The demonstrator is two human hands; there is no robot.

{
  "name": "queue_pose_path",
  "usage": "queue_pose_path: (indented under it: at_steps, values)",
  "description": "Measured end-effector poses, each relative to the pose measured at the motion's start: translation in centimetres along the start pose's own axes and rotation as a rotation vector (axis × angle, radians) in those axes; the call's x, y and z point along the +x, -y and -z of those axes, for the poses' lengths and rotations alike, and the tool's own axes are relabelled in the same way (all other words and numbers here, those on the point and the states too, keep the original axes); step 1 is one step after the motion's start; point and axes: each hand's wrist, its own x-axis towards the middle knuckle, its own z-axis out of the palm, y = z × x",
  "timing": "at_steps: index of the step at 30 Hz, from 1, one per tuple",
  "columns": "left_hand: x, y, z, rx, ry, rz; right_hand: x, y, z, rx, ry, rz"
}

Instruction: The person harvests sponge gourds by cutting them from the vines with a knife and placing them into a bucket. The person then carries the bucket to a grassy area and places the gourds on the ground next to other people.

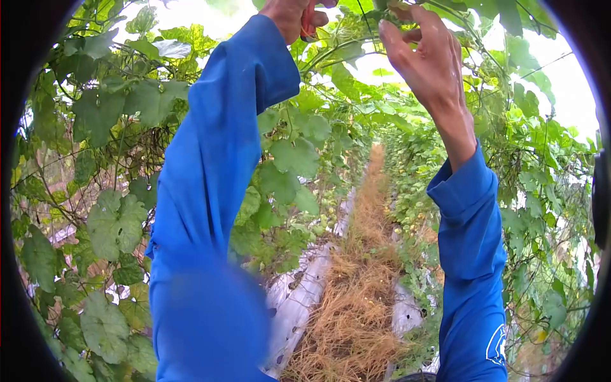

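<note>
Clasping a red object [307, 19] in the left hand [289, 18]. Curling the right hand [434, 57], well right; cannot tell around what.

"What colour do we see on the sleeves [213, 140]?"

"We see plain bright blue on both, with a white outlined emblem [496, 346] on the right one."

"And the leaves [118, 223]?"

"We find them mid to dark green, some paler and greyish, others yellow-green where light comes through."

"What do we make of the straw [356, 293]?"

"Tan to orange-brown, we'd say, and the sheet [312, 280] beside it is whitish grey with dark spots."

"Do we have any red?"

"We do, on the object [307, 19] in the left hand [287, 18]; its lower end looks dark."

"And the sky [566, 70]?"

"We get it as glaring white."
</note>
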Motion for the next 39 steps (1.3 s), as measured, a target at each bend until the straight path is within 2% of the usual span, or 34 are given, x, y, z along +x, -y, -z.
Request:
queue_pose_path:
  at_steps: [4, 6, 9, 10, 12, 13, 14, 15, 16, 18, 21, 24, 26, 28, 29, 32, 34, 37, 39]
  values:
    - [-1.9, -0.3, 0.5, 0.107, -0.015, 0.102, 1.8, -0.7, -0.4, -0.062, 0.080, 0.101]
    - [-2.1, -0.1, 1.0, 0.276, 0.007, -0.134, 2.4, -1.5, -0.5, -0.052, 0.117, 0.062]
    - [-2.1, -0.1, 1.2, 0.298, 0.064, -0.195, 3.3, -1.3, -0.3, 0.013, 0.196, 0.046]
    - [-2.0, -0.1, 0.9, 0.309, 0.043, -0.215, 3.8, 0.2, 0.3, -0.079, 0.329, 0.046]
    - [-2.4, -0.5, 0.2, 0.302, 0.003, -0.171, 4.0, -1.6, -0.7, -0.287, 0.277, 0.174]
    - [-2.6, -0.6, 0.0, 0.300, -0.036, -0.126, 4.8, -2.6, -0.9, -0.291, 0.281, 0.172]
    - [-2.6, -0.1, 0.2, 0.234, 0.044, -0.209, 5.4, -3.0, -1.0, -0.320, 0.240, 0.328]
    - [-2.6, 0.1, 0.9, 0.230, 0.043, -0.206, 5.6, -3.3, -1.2, -0.345, 0.200, 0.483]
    - [-2.7, 0.3, 1.7, 0.128, 0.190, -0.235, 5.9, -3.7, -1.0, -0.370, 0.251, 0.431]
    - [-1.3, 1.5, 0.6, 0.047, 0.160, -0.334, 4.8, -1.1, -0.5, -0.460, 0.300, 0.381]
    - [-2.3, 1.6, 0.4, 0.061, 0.142, -0.359, 4.5, -0.7, 0.3, -0.365, 0.448, 0.211]
    - [-1.1, 2.7, 1.3, 0.104, 0.161, -0.328, 1.7, -1.6, 0.9, -0.467, 0.274, 0.569]
    - [-2.4, 2.2, 0.8, 0.197, 0.126, -0.303, -2.0, 0.4, 1.2, -0.463, 0.239, 0.490]
    - [-2.2, 2.7, 1.1, 0.151, 0.172, -0.326, -6.9, 1.4, 2.2, -0.422, 0.265, 0.523]
    - [-2.0, 2.9, 1.2, 0.106, 0.227, -0.350, -9.6, 1.3, 2.5, -0.449, 0.316, 0.563]
    - [-3.6, 2.2, 0.6, 0.231, 0.166, -0.284, -14.3, -2.5, 1.6, -0.381, 0.386, 0.656]
    - [-3.9, 2.1, 0.7, 0.242, 0.113, -0.250, -14.4, -3.1, 1.1, -0.374, 0.328, 0.680]
    - [-3.5, 1.9, 0.5, 0.240, 0.059, -0.228, -13.1, -2.3, 2.0, -0.416, 0.531, 0.503]
    - [-3.2, 1.8, -0.1, 0.270, 0.045, -0.241, -11.7, -2.0, 1.9, -0.303, 0.408, 0.414]
